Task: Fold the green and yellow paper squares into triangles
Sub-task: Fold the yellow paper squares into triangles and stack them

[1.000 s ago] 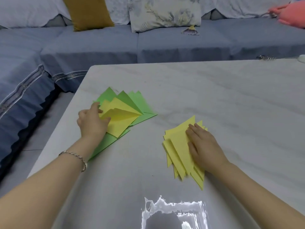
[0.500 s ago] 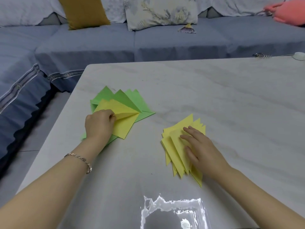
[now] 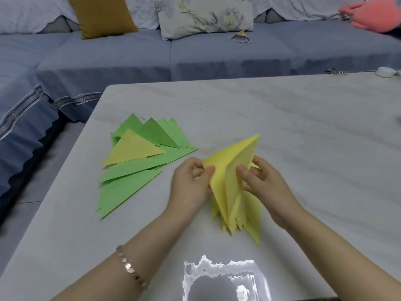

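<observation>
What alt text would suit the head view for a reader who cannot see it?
The left hand and right hand pinch a half-folded yellow sheet above a yellow stack on a pale table. Left of them lie fanned green triangles with one yellow triangle on top; a blue sofa stands behind.

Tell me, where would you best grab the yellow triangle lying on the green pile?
Probably its right-hand tip, coming from the right: the yellow triangle lies flat on the green pile, and that thin corner points toward the left hand, easy to pinch.
</observation>
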A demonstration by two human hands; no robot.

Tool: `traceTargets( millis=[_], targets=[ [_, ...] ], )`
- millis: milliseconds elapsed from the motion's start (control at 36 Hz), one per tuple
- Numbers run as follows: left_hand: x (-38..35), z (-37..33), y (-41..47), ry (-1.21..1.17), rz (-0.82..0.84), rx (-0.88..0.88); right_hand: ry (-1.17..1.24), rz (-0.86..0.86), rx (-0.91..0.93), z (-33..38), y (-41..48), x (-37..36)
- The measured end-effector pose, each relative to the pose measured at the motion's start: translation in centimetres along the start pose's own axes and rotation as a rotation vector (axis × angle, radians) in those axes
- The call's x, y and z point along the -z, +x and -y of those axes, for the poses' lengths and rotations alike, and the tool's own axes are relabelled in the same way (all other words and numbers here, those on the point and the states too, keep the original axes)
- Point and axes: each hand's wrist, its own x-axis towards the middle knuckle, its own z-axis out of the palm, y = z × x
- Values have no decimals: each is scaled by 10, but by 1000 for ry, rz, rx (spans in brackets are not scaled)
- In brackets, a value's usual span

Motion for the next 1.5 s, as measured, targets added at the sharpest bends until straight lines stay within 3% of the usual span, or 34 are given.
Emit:
traceTargets(
  millis=[111, 194, 250, 333, 417, 500, 583, 694, 778, 1083, 1306, 1417, 1500],
  targets=[
    [-27, 12, -7, -14, 117, 123, -155, -239, 4, -14, 8, 22],
    [-32, 28, -3, 197, 33, 48, -392, -284, 23, -37, 14, 36],
    [-33, 39, -4, 447, 5, -89, -538, -282, 25, -46, 16, 37],
    [-33, 59, -6, 867, -15, -575, -563, -239, 22, -57, 17, 33],
    [-33, 80, -7, 1084, 226, -800, -607, -203, 52, -63, 19, 28],
    [-28, 96, -6, 1267, 409, -751, -771, -169, 100, -70, 21, 28],
    [-23, 103, -2, 1350, 481, -726, -1063, -189, 356, -78, 22, 39],
    [-24, 102, -3, 1378, 478, -788, -1201, 42, 536, -89, 9, 55],
    [-26, 107, -4, 1376, 521, -875, -1313, 165, 501, -96, 4, 61],
    [-25, 103, -1, 1487, 634, -921, -1494, 149, 233, -83, 50, 58],
    [-18, 105, -19, 1624, 701, -1061, -1618, 129, 133, -74, 61, 51],
    [-4, 97, -16, 1410, 730, -1210, -1573, 153, 93, -69, 60, 51],
    [25, 78, 8, 1108, 482, -1124, -1475, 138, 105, -65, 58, 49]
  ],
)
